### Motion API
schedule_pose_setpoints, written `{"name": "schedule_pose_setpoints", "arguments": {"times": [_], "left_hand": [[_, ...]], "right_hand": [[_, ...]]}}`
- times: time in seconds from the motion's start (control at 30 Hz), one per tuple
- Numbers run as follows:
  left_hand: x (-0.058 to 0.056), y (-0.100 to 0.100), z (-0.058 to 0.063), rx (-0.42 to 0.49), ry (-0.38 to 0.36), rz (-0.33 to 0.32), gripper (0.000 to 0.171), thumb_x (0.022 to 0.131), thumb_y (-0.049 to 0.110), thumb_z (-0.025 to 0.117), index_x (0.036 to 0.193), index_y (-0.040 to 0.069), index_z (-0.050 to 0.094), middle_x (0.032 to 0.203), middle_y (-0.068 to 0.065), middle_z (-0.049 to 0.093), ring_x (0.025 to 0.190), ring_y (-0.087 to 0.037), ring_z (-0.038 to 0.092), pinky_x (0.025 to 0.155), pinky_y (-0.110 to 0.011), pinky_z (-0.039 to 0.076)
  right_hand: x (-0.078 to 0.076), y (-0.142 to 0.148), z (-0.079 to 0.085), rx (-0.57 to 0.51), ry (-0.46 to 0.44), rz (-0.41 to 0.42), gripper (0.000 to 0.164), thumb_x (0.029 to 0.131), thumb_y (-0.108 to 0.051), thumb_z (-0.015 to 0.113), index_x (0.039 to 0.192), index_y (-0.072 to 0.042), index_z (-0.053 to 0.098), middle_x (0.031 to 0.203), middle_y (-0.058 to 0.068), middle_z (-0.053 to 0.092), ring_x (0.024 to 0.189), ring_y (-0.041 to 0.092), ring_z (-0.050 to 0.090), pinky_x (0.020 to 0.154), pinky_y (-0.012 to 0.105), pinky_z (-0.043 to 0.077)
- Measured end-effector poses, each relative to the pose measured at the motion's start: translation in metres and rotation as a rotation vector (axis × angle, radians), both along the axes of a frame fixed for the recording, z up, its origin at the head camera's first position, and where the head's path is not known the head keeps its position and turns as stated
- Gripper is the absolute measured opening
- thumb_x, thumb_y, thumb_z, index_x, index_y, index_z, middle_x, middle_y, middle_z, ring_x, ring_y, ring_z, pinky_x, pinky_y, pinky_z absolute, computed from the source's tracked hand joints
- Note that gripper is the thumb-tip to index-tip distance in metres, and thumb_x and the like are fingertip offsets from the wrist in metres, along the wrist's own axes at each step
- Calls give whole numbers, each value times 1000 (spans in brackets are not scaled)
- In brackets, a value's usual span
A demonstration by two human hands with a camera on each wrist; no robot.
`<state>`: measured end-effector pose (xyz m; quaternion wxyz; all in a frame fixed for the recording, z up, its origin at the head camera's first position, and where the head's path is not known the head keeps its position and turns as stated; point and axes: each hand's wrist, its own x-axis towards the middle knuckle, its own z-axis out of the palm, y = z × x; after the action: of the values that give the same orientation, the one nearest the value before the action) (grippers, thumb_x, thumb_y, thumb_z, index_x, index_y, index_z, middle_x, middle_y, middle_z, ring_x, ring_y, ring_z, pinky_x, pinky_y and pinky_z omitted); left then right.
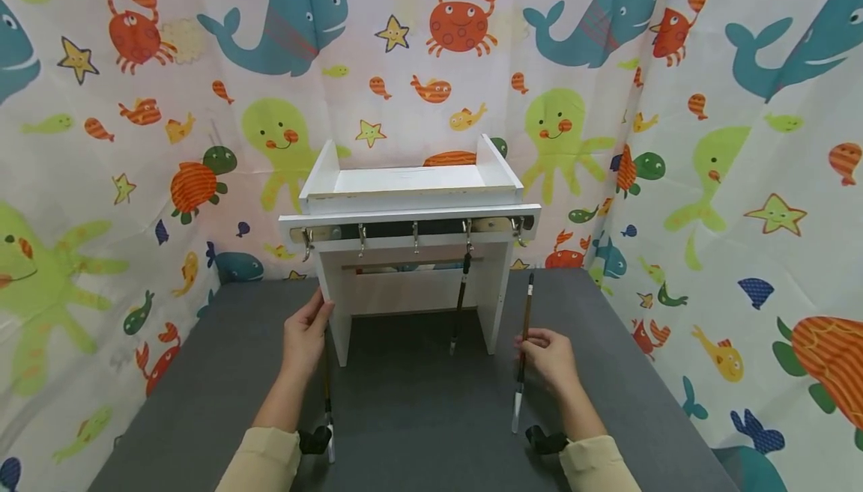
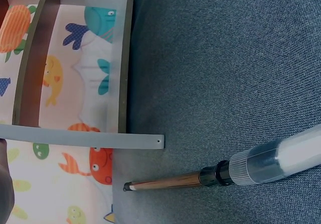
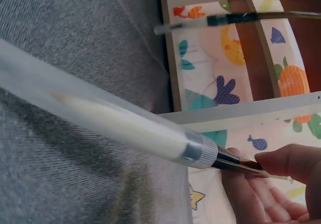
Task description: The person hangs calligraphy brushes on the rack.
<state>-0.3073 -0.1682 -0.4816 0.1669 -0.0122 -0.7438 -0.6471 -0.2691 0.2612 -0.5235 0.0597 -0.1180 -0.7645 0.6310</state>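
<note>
A white wall shelf [image 1: 413, 200] with a row of metal hooks [image 1: 415, 241] stands upright. My left hand [image 1: 305, 335] grips the front edge of its left side panel [image 1: 335, 312]; the left wrist view shows only a dark bit of that hand. Beside this panel, a capped paintbrush [image 2: 170, 182] has its handle end apart from my fingers. Right of the shelf, my right hand [image 1: 549, 357] pinches another paintbrush [image 3: 125, 128] by its brown handle, with the clear cap downward. A third paintbrush [image 1: 461, 301] hangs from the hook second from the right.
Everything stands on a dark grey cloth-covered table [image 1: 418, 417]. A curtain [image 1: 418, 28] printed with sea animals surrounds the back and sides. Black wrist cameras [image 1: 546, 441] sit by both cuffs.
</note>
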Motion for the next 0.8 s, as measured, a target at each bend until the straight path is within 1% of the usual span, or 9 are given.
{"name": "schedule_pose_setpoints", "arguments": {"times": [0.13, 0.2, 0.3, 0.43, 0.53, 0.6, 0.7, 0.8], "left_hand": [[-1, 0, 2, 12, -19, -11, 50, 91, 41, 59, 137, 26, 50, 140, -1, 50, 128, -16, 48, 101, -33, 43], [0, 0, 5, 20, -37, -20, 49, 91, 39, 59, 137, 25, 50, 140, -1, 50, 128, -16, 48, 101, -33, 43], [5, 2, 13, 26, -59, -30, 48, 93, 33, 59, 138, 22, 49, 140, -3, 50, 129, -18, 47, 102, -35, 42], [13, 5, 23, 20, -53, -34, 46, 94, 26, 58, 139, 17, 49, 140, -7, 50, 129, -21, 48, 101, -36, 43], [16, 6, 26, 1, -37, -26, 45, 95, 26, 58, 139, 18, 48, 140, -6, 50, 128, -21, 49, 98, -31, 46], [18, 6, 27, -13, -27, -22, 45, 95, 26, 58, 138, 19, 48, 140, -6, 50, 126, -22, 50, 94, -25, 48], [19, 5, 26, -27, -24, -20, 45, 95, 27, 57, 138, 21, 48, 140, -6, 49, 126, -22, 51, 89, -17, 49], [19, 4, 25, -22, -26, -27, 45, 95, 27, 57, 138, 22, 48, 141, -5, 49, 126, -22, 51, 87, -13, 49]], "right_hand": [[2, -3, 8, -32, 32, 15, 25, 90, -10, 65, 112, 1, 60, 101, 19, 71, 90, 29, 71, 70, 33, 60], [4, -4, 12, -32, 41, 5, 26, 90, -12, 66, 112, 0, 61, 101, 18, 72, 87, 26, 71, 71, 31, 59], [7, -5, 18, -17, 66, -14, 26, 90, -14, 65, 112, -1, 62, 101, 17, 72, 86, 22, 72, 73, 29, 59], [12, -8, 28, -7, 125, -24, 24, 92, -16, 64, 110, 0, 64, 101, 18, 72, 87, 23, 72, 73, 27, 59], [15, -11, 37, -32, 181, -24, 23, 92, -14, 63, 109, 2, 64, 100, 20, 71, 86, 24, 72, 72, 29, 59], [17, -12, 43, -46, 211, -29, 23, 92, -13, 63, 108, 3, 64, 100, 22, 71, 85, 25, 72, 71, 30, 59], [20, -12, 50, -69, 240, -35, 24, 92, -14, 63, 107, 4, 64, 100, 24, 70, 84, 25, 72, 70, 31, 59], [23, -12, 56, -68, 263, -41, 27, 91, -18, 64, 108, 4, 64, 100, 23, 71, 85, 24, 72, 71, 30, 59]]}}
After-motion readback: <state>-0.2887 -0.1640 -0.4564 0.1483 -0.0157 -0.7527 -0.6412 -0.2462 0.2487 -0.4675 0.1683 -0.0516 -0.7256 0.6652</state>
